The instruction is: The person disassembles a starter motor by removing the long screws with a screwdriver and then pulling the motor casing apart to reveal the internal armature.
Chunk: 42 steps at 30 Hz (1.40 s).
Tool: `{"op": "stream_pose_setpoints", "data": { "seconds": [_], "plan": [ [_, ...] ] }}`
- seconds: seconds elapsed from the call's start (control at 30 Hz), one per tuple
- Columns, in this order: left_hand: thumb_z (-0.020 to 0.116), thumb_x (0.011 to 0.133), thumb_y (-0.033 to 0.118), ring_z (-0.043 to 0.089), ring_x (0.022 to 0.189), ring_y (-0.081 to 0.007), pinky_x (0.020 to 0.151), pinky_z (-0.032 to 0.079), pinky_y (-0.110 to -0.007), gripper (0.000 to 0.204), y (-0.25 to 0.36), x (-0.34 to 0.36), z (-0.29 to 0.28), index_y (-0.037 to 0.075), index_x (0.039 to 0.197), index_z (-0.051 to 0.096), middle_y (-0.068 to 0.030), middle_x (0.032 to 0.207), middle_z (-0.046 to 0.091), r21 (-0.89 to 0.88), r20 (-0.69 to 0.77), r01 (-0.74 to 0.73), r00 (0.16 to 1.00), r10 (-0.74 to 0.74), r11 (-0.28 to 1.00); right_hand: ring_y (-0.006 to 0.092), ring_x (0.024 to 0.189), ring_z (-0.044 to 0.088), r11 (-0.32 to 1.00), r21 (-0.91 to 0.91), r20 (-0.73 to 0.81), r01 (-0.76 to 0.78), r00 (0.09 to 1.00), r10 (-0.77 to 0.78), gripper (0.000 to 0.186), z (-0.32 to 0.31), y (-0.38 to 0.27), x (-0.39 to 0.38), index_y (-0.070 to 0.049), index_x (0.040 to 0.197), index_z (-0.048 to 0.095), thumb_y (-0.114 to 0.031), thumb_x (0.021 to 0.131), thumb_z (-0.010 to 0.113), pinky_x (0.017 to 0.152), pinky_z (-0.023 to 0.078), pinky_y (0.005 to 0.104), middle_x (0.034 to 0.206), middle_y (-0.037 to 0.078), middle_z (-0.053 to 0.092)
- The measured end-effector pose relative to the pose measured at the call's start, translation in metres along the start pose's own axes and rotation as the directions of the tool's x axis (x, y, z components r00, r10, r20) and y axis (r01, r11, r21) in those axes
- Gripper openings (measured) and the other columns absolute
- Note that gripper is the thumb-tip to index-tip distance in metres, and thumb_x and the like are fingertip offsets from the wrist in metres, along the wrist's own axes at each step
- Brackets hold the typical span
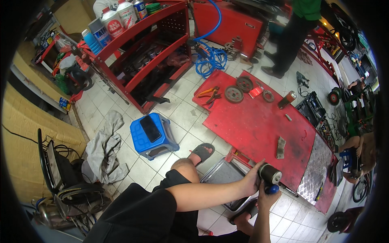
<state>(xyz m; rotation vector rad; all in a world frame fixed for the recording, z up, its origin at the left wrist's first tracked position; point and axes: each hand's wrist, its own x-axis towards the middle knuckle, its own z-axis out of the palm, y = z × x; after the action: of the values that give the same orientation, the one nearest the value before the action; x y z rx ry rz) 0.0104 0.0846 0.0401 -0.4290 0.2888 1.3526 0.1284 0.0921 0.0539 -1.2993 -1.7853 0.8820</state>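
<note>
Both of my hands are together at the near edge of the red work table [243,129]. My left hand [251,182] is wrapped round a dark cylindrical part with a metal end [270,174]. Just below it, my right hand [268,198] is closed round a tool with a rounded blue handle [274,189]; its far end is hidden. On the tabletop, a worn tan block [280,147] lies beyond the part. Farther off are two round metal discs [234,94], orange-handled pliers [208,92], a red packet [255,92], a metal ring [268,96] and a can [287,100].
A grey tray [219,173] is on the floor below the table edge. To the left stands a blue stool [142,139] with a phone [150,128] on it. Farther back are a red tool cart [137,79], a coiled blue hose [210,60] and a standing person [289,40].
</note>
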Motion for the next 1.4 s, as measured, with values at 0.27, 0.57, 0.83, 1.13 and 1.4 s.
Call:
{"op": "stream_pose_setpoints", "data": {
  "seconds": [0.27,0.57,0.83,1.13,1.4],
  "plan": [
    [0.055,0.092,0.054,0.063,0.1,-0.017,0.095,0.046,-0.035,0.038,0.002,-0.004,0.0,0.019,0.103,0.064,-0.0007,0.101,0.07,0.044,0.032,0.0,0.999,-0.001,0.999,0.0115,0.07,0.061,1.0,0.021,0.016,-0.017,1.0,0.016,0.023,0.003,0.004,-0.002,0.007,0.087,0.065,-0.01,0.078,0.077,0.066,0.049,0.0262,0.076,0.008,0.068],
    [0.055,0.092,0.053,0.062,0.101,-0.0169,0.095,0.045,-0.035,0.037,-0.002,-0.004,0.003,0.019,0.102,0.064,-0.0005,0.102,0.069,0.056,0.005,0.014,1.0,-0.014,0.998,0.013,0.069,0.06,1.0,0.018,0.017,0.005,1.0,-0.005,0.026,-0.003,0.007,-0.002,0.006,0.089,0.065,-0.013,0.077,0.078,0.066,0.048,0.028,0.076,0.008,0.067],
    [0.054,0.096,0.046,0.064,0.1,-0.0174,0.094,0.048,-0.034,0.034,-0.001,0.0,0.0,0.015,0.105,0.065,-0.0016,0.101,0.07,0.013,0.023,0.005,1.0,-0.005,1.0,0.0134,0.075,0.063,0.999,-0.008,0.045,-0.042,0.998,0.042,0.027,-0.003,0.009,0.0,0.007,0.095,0.066,-0.011,0.077,0.076,0.072,0.05,0.0271,0.082,0.01,0.069],
    [0.053,0.095,0.049,0.062,0.101,-0.0179,0.096,0.046,-0.034,0.035,0.001,-0.002,0.003,0.017,0.107,0.062,-0.0016,0.103,0.068,0.02,0.052,0.0,0.999,-0.001,1.0,0.0123,0.064,0.054,0.999,0.036,-0.021,-0.036,0.999,0.037,0.026,0.003,0.007,0.0,0.002,0.081,0.062,-0.016,0.077,0.08,0.06,0.043,0.0281,0.07,0.004,0.061],
    [0.055,0.094,0.05,0.063,0.1,-0.0192,0.095,0.046,-0.035,0.037,0.002,-0.002,0.004,0.016,0.105,0.063,-0.0027,0.101,0.069,0.039,0.009,0.009,1.0,-0.009,0.999,0.0116,0.072,0.061,0.997,0.058,0.023,-0.056,0.998,0.055,0.023,0.002,0.006,-0.001,0.007,0.089,0.066,-0.01,0.077,0.076,0.068,0.05,0.0269,0.078,0.008,0.068]
  ]
}}
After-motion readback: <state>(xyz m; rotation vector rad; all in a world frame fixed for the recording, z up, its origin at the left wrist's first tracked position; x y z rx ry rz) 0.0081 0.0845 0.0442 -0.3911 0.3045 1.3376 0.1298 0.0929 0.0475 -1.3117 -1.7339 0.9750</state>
